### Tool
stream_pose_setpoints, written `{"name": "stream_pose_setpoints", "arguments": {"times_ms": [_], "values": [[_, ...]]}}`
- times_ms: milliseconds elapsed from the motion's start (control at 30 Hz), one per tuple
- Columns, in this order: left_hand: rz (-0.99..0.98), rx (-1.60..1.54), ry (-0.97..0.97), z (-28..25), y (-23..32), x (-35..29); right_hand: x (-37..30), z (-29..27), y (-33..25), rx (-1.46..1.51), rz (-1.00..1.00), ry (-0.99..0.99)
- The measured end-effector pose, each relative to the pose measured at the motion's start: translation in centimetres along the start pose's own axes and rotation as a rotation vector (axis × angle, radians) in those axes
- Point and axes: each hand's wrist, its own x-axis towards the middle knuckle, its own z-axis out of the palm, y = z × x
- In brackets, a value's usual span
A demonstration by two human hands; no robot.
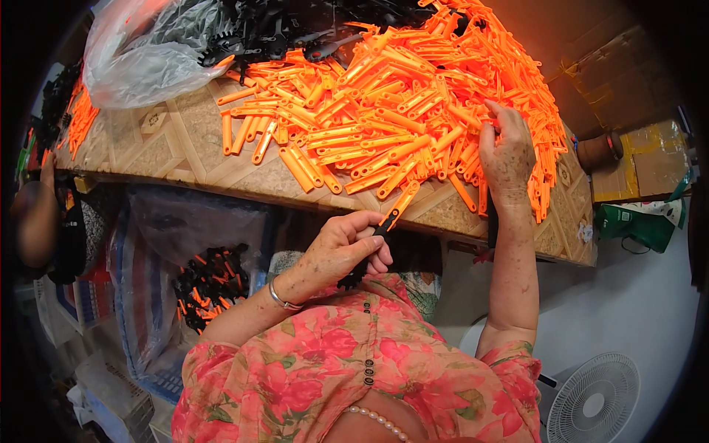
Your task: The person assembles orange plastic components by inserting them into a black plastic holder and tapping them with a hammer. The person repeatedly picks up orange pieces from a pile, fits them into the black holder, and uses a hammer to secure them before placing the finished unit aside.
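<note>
Tan patterned table up top, loaded with orange handles. Left hand is gripping a black-and-orange tool mid-frame; right hand is over the handles, upper right, can't tell if its fingers hold anything.

Wht fan btm R, grn bag nr taped cardbd box.

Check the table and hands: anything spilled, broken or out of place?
Nothing stands out. The orange pieces lie in a loose heap, some near the front edge of the table; the black-and-orange piece in the left hand shows no visible damage.
</note>
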Motion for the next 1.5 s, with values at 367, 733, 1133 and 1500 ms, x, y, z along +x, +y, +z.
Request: {"name": "stream_pose_setpoints", "arguments": {"times_ms": [367,733,1133,1500], "values": [[0.013,-0.016,0.009,0.0,-0.5,-0.5,2.4,3.4,-4.4,-0.175,-0.039,-0.179],[0.028,-0.014,0.024,-0.4,-0.3,-0.9,2.5,4.7,-4.9,-0.043,-0.312,-0.171],[0.055,-0.047,0.02,-0.8,-1.2,-1.1,-5.4,-2.7,-4.0,0.653,0.062,-0.161],[0.0,0.005,-0.015,1.0,-1.5,-0.1,-9.9,-4.4,-1.9,0.259,-0.184,-0.228]]}}
